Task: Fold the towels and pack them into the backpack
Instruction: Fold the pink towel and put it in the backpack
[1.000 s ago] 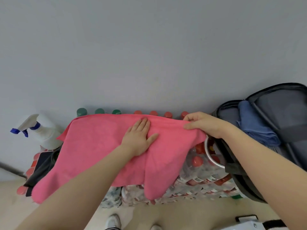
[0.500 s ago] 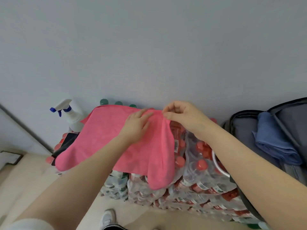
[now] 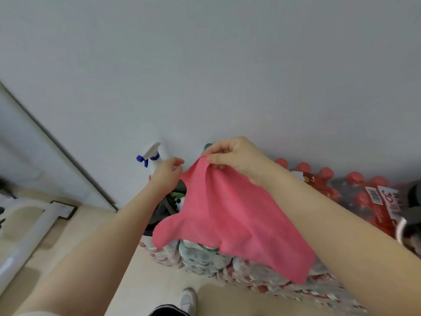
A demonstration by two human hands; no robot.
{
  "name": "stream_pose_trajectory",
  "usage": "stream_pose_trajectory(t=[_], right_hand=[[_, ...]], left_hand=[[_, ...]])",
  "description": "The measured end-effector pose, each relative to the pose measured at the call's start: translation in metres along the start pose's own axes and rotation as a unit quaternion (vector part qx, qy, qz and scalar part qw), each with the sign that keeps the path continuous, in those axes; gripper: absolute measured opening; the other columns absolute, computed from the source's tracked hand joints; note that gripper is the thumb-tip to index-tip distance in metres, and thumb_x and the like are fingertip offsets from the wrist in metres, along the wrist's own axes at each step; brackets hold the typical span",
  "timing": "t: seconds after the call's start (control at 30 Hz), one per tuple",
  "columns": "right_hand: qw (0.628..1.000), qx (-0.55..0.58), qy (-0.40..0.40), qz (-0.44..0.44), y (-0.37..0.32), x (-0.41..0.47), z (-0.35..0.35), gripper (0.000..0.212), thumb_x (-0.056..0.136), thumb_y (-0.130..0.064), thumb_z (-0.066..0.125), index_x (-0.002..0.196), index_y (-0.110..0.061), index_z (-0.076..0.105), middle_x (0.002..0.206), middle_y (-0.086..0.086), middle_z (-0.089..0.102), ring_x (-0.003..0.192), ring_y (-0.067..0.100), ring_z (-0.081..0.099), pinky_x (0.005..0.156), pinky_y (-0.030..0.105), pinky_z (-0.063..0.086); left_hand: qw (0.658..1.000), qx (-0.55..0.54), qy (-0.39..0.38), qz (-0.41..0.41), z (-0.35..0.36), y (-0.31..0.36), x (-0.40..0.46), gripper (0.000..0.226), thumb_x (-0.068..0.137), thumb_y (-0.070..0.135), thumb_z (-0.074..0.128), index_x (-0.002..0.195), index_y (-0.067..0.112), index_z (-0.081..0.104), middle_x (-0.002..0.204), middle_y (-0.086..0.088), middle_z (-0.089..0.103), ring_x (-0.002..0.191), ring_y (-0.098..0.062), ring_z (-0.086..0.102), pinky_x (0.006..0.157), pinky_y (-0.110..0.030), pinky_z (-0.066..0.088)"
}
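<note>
A pink towel [image 3: 230,215] hangs in front of me over the stacked bottle packs. My right hand [image 3: 234,156] pinches its top corner and holds it up. My left hand [image 3: 167,173] sits just left of that, fingers curled at the towel's upper left edge, which runs taut between both hands. The towel's lower part droops in loose folds toward the floor. Only a dark grey edge of the backpack [image 3: 411,197] shows at the far right; its inside is out of view.
Shrink-wrapped packs of red-capped water bottles [image 3: 325,176] line the wall and carry the towel. A white spray bottle [image 3: 152,156] with a blue trigger stands behind my left hand. A white rail [image 3: 32,226] is at the left. My shoe [image 3: 188,299] is on the beige floor.
My right hand carried the towel's right corner leftward and up, doubling the towel over. My left hand left the towel's middle for its upper left edge. The view swung left, and the backpack slid almost out of view.
</note>
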State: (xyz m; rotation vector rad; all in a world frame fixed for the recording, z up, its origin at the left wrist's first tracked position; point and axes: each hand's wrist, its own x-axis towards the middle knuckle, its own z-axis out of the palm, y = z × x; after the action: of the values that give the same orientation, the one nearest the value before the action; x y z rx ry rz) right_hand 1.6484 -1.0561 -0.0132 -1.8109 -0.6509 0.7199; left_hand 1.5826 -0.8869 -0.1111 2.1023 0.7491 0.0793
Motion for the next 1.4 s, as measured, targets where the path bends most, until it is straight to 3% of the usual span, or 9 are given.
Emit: stream_pose_trajectory(t=[0.13, 0.23, 0.37, 0.5, 0.63, 0.8, 1.1, 1.23, 1.4], right_hand=[[0.996, -0.081, -0.002, 0.037, 0.022, 0.017, 0.024, 0.033, 0.08, 0.011, 0.056, 0.104, -0.008, 0.067, 0.076, -0.006, 0.059, 0.069, 0.003, 0.054, 0.073, 0.014, 0.045], [0.99, -0.126, 0.054, 0.035, 0.027, 0.02, 0.035, 0.022, 0.082, 0.004, 0.059, 0.09, -0.014, 0.07, 0.07, -0.012, 0.057, 0.062, 0.0, 0.052, 0.068, 0.014, 0.044], [0.972, -0.215, 0.098, -0.007, 0.023, 0.02, 0.039, 0.01, 0.083, -0.008, 0.064, 0.085, -0.014, 0.072, 0.077, -0.019, 0.049, 0.07, -0.008, 0.049, 0.067, 0.011, 0.035], [0.965, -0.234, 0.105, -0.054, 0.018, 0.018, 0.041, 0.008, 0.083, -0.008, 0.063, 0.086, -0.012, 0.069, 0.094, -0.004, 0.057, 0.092, 0.008, 0.052, 0.084, 0.018, 0.037], [0.969, -0.21, 0.118, -0.058, 0.013, 0.022, 0.051, 0.016, 0.085, -0.006, 0.059, 0.082, -0.02, 0.064, 0.08, -0.011, 0.062, 0.073, -0.009, 0.056, 0.071, 0.003, 0.039], [0.969, -0.166, 0.179, -0.047, 0.018, 0.026, 0.058, 0.013, 0.084, -0.005, 0.061, 0.081, -0.017, 0.062, 0.07, -0.016, 0.059, 0.06, -0.015, 0.054, 0.064, 0.002, 0.041], [0.956, -0.184, 0.22, -0.052, 0.012, 0.024, 0.056, 0.015, 0.08, -0.012, 0.069, 0.082, -0.017, 0.055, 0.068, -0.012, 0.053, 0.06, -0.003, 0.05, 0.062, 0.007, 0.041], [0.941, -0.202, 0.267, -0.041, 0.012, 0.025, 0.051, 0.025, 0.075, -0.023, 0.074, 0.085, -0.014, 0.053, 0.07, -0.003, 0.054, 0.062, 0.002, 0.047, 0.062, 0.019, 0.041], [0.936, -0.235, 0.26, -0.023, 0.012, 0.021, 0.04, 0.027, 0.073, -0.029, 0.075, 0.074, -0.02, 0.049, 0.066, -0.011, 0.051, 0.06, 0.003, 0.046, 0.057, 0.015, 0.037]], left_hand=[[0.992, -0.076, -0.094, -0.035, 0.005, -0.02, 0.014, 0.049, 0.092, 0.017, 0.054, 0.137, 0.006, 0.039, 0.139, -0.009, 0.045, 0.124, -0.022, 0.046, 0.097, -0.028, 0.037], [0.986, -0.119, -0.108, -0.049, 0.006, -0.028, 0.025, 0.051, 0.088, 0.015, 0.06, 0.134, 0.01, 0.04, 0.119, -0.004, 0.052, 0.108, -0.02, 0.052, 0.092, -0.029, 0.042], [0.99, -0.106, -0.085, -0.034, 0.006, -0.035, 0.033, 0.007, 0.085, 0.015, 0.06, 0.09, 0.012, 0.064, 0.088, -0.004, 0.067, 0.088, -0.024, 0.063, 0.085, -0.038, 0.05], [0.968, -0.24, -0.077, -0.014, -0.002, -0.012, 0.024, 0.013, 0.086, 0.01, 0.059, 0.075, 0.015, 0.06, 0.073, 0.0, 0.063, 0.073, -0.015, 0.059, 0.077, -0.033, 0.05], [0.936, -0.338, -0.101, 0.016, -0.017, 0.017, 0.008, 0.006, 0.087, 0.012, 0.061, 0.081, 0.012, 0.063, 0.066, 0.003, 0.062, 0.059, -0.004, 0.056, 0.061, -0.018, 0.047], [0.908, -0.389, -0.151, 0.02, -0.022, 0.024, -0.004, 0.011, 0.089, 0.011, 0.057, 0.082, 0.007, 0.066, 0.056, 0.007, 0.064, 0.051, 0.0, 0.056, 0.054, -0.015, 0.044], [0.94, -0.288, -0.167, 0.078, -0.031, 0.031, -0.01, 0.023, 0.093, 0.013, 0.049, 0.083, 0.013, 0.07, 0.074, -0.008, 0.065, 0.073, -0.017, 0.056, 0.079, -0.033, 0.05], [0.933, -0.268, -0.217, 0.107, -0.038, 0.037, -0.01, 0.029, 0.097, 0.019, 0.042, 0.09, 0.012, 0.069, 0.087, -0.009, 0.068, 0.083, -0.015, 0.062, 0.085, -0.028, 0.052], [0.931, -0.203, -0.248, 0.173, -0.048, 0.039, -0.009, 0.018, 0.09, 0.004, 0.053, 0.097, 0.014, 0.067, 0.086, 0.004, 0.068, 0.076, 0.004, 0.062, 0.076, -0.01, 0.05]])
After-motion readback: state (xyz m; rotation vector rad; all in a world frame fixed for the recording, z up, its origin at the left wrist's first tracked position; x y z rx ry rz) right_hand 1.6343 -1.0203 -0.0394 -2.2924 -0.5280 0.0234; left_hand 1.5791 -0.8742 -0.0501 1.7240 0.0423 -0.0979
